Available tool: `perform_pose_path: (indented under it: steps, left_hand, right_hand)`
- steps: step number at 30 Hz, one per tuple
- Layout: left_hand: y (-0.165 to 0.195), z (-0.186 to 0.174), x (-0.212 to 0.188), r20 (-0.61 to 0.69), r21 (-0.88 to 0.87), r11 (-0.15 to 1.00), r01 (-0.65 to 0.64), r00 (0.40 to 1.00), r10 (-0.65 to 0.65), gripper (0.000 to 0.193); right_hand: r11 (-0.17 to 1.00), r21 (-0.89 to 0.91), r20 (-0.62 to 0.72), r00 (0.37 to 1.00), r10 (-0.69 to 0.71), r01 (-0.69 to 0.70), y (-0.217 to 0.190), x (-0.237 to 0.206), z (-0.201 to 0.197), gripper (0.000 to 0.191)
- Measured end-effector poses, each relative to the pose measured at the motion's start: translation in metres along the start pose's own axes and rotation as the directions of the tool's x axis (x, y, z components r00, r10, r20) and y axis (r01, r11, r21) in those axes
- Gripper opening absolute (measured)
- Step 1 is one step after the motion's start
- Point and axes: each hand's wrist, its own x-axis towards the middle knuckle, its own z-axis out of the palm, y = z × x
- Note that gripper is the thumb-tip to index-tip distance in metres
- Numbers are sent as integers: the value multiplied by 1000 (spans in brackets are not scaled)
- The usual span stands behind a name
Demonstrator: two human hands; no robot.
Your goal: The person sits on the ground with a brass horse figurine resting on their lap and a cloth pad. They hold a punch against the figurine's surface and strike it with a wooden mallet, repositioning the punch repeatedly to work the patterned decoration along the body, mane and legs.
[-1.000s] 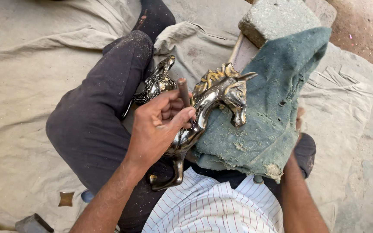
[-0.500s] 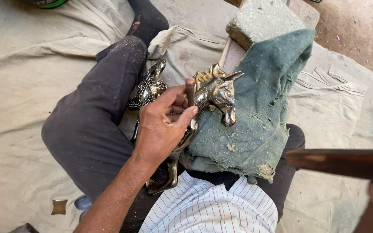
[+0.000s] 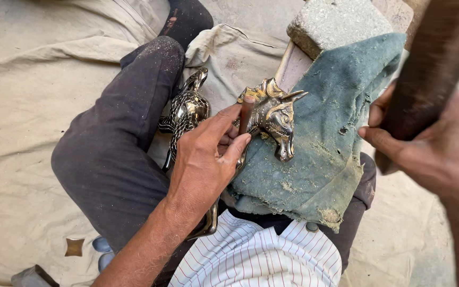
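Note:
A shiny brass animal figure (image 3: 274, 114) with horns lies on a dusty green cloth (image 3: 330, 143) over my lap. My left hand (image 3: 208, 154) holds a short dark metal punch (image 3: 245, 114) upright against the figure's neck, fingers wrapped around it. My right hand (image 3: 436, 151) is raised at the right, close to the camera, gripping a dark wooden handle (image 3: 428, 74) that runs up out of the frame; its head is not visible. Part of the brass figure's body (image 3: 187, 114) shows to the left of my left hand.
A grey stone block (image 3: 336, 24) sits beyond the green cloth. Beige sheeting (image 3: 33, 106) covers the ground all around. A small brass star-shaped piece (image 3: 74, 247) lies at lower left. My dark trouser leg (image 3: 118, 143) is bent to the left.
My right hand has come up from below the frame, lifting the wooden handle high at the right. My left hand keeps the punch on the brass figure.

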Motion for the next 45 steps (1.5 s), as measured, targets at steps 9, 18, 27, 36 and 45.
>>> perform_pose_path:
  steps: [9, 18, 27, 36, 45]
  left_hand:
    - [-4, 2, -4, 8, 105, 993, -50, 999, 49, 45]
    - [-2, 0, 3, 36, -7, 998, 66, 997, -65, 46]
    - [-2, -1, -2, 14, 75, 997, -18, 1000, 17, 46]
    - [1, -2, 0, 35, 66, 997, 39, 999, -41, 45]
    - [2, -4, 0, 46, 44, 998, 46, 998, -48, 44]
  right_hand:
    - [442, -825, 363, 930, -64, 352, -29, 37, -5, 28]
    - [808, -405, 217, 903, -371, 429, -21, 45, 3, 38]
    - [992, -24, 75, 990, -118, 120, -45, 35, 9, 48]
    - [423, 749, 281, 823, 493, -509, -6, 57, 14, 29]
    - [703, -673, 335, 942, 10, 232, -1, 49, 3, 32]
